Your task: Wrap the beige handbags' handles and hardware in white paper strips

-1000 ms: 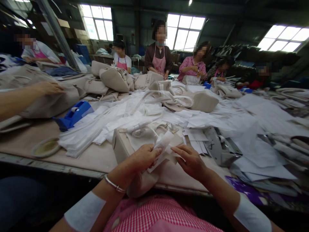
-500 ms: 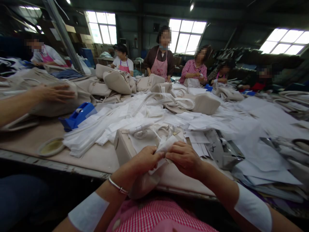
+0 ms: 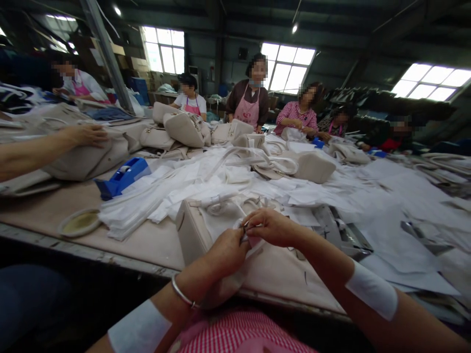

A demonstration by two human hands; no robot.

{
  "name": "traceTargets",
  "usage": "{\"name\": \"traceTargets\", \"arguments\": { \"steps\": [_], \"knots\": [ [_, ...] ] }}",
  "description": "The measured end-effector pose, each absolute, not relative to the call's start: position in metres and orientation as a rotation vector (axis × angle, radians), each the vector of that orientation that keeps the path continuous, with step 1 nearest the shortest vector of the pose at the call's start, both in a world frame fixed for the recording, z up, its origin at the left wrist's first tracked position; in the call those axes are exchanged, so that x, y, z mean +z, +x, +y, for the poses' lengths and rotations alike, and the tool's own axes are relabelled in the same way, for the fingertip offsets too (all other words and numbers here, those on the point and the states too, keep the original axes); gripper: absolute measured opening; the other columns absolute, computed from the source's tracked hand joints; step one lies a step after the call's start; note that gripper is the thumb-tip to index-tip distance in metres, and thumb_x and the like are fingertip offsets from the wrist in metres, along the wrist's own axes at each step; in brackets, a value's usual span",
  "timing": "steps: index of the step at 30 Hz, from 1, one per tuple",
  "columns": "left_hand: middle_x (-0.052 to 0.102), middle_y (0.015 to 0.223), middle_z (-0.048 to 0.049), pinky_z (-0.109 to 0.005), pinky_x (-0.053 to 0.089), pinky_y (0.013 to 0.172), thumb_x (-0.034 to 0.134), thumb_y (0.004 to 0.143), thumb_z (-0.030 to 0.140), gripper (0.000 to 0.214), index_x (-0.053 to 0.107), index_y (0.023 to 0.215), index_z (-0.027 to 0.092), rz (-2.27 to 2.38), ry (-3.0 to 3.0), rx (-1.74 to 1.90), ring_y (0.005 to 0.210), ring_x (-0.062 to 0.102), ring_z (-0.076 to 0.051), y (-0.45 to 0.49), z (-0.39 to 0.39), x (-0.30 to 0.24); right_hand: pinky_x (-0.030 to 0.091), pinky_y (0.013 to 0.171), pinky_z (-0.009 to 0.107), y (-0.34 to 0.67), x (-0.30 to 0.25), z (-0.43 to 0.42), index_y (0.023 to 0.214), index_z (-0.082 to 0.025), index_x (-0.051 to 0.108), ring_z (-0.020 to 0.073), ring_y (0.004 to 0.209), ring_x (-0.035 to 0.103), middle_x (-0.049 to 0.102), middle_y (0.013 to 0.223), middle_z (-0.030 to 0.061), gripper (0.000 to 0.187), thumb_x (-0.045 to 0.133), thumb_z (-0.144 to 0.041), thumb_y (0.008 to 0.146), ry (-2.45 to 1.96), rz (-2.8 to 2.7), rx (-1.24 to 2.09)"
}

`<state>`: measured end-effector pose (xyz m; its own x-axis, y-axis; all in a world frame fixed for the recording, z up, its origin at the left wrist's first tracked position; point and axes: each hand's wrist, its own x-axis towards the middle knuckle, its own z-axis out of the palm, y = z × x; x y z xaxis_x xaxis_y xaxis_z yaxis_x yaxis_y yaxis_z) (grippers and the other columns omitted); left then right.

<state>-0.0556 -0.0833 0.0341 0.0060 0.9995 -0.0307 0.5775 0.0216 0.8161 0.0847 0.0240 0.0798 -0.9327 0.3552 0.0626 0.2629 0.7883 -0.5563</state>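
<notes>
Far left on my feed, a co-worker's hand [image 3: 86,136] rests on a slumped beige handbag [image 3: 83,162]. Next come a blue tape dispenser [image 3: 123,177] and, nearer the table edge, a small round dish [image 3: 79,223], with a fan of white paper strips [image 3: 136,208] just beside them. Near the centre, at the front of the worktable [image 3: 152,240], is the light beige handbag [image 3: 188,235] I am watching: its bare side panel faces left, and the panel's long edge runs from the far side toward the wearer. Forearms and fingers cover much of it, so I cannot tell its full long axis. It lies under and to the left of the meeting fingertips, so the left hand [image 3: 227,252] is nearer that panel, curled with thumb against fingers. The right hand [image 3: 274,228] reaches in from the right, fingertips bunched against the left's. Both pinch one small pale-and-dark piece [image 3: 243,234], too small for me to identify, above the bag. Right of them sits a grey metal dispenser [image 3: 333,228], apart from both hands, and beyond it loose white sheets [image 3: 401,247] spread toward the far right.
</notes>
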Motion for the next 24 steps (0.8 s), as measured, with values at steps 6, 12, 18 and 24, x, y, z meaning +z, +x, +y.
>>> {"name": "traceTargets", "arguments": {
  "steps": [6, 12, 18, 24],
  "knots": [
    [0.072, 0.102, -0.01, -0.03, 0.048, 0.079, 0.051, 0.086, 0.023, 0.027, 0.068, 0.105, 0.015, 1.587, 1.715, 0.844, 0.092, 0.064, -0.023, -0.058, -0.084, 0.033, 0.04, 0.082, 0.034, 0.079, 0.07, 0.011, 0.065, -0.019, 0.071, 0.018, 0.083, 0.06, 0.071, 0.074, 0.0011, 0.016, 0.067, -0.013, 0.079, -0.523, -2.761, 0.556],
    [0.069, 0.077, -0.0042, -0.026, 0.042, 0.06, 0.057, 0.083, 0.033, 0.025, 0.07, 0.092, 0.013, 1.493, 1.609, 0.724, 0.069, 0.061, -0.018, -0.071, -0.089, 0.043, 0.038, 0.085, 0.038, 0.081, 0.067, -0.002, 0.071, -0.02, 0.071, 0.0195, 0.087, 0.06, 0.073, 0.077, 0.0024, 0.013, 0.066, -0.012, 0.08, -0.268, -2.607, 0.358],
    [0.073, 0.083, -0.0054, -0.027, 0.044, 0.067, 0.051, 0.087, 0.034, 0.03, 0.074, 0.092, 0.015, 1.48, 1.575, 0.824, 0.077, 0.063, -0.02, -0.064, -0.086, 0.03, 0.044, 0.081, 0.034, 0.083, 0.058, 0.01, 0.106, -0.022, 0.069, 0.0149, 0.073, 0.065, 0.074, 0.078, 0.0012, 0.022, 0.062, -0.014, 0.087, -0.14, -2.523, 0.56],
    [0.073, 0.08, -0.0057, -0.027, 0.044, 0.068, 0.051, 0.088, 0.034, 0.03, 0.076, 0.092, 0.016, 1.523, 1.566, 0.827, 0.079, 0.064, -0.021, -0.065, -0.084, 0.032, 0.039, 0.101, 0.045, 0.1, 0.061, 0.025, 0.141, -0.024, 0.046, 0.0267, 0.118, 0.057, 0.068, 0.12, 0.0094, 0.066, 0.071, -0.039, 0.082, -0.339, -2.804, 0.656]
  ]
}}
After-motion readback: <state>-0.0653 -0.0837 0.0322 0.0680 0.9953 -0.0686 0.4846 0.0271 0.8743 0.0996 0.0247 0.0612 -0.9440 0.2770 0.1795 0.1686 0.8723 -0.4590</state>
